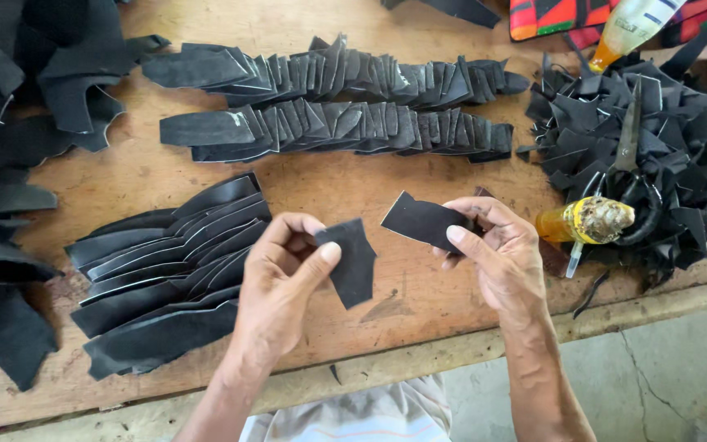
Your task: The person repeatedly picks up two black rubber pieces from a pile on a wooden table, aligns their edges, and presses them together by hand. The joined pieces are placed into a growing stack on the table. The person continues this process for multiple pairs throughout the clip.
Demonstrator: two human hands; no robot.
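Here, both hands pinch flat black pieces (pixel 352 260) — leather, perhaps.

Bare, scuffed wood with a rough, stained grain makes up the worktop (pixel 345 184), while the black cut pieces (pixel 352 260) look like matt, faintly grainy leather with paler raw edges, and the amber glue bottle (pixel 583 223) is glossy translucent plastic crusted around its cap.

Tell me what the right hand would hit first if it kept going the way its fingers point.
The right hand points left, so the black piece held by the left hand probably comes first. Depth is hard to judge from above.
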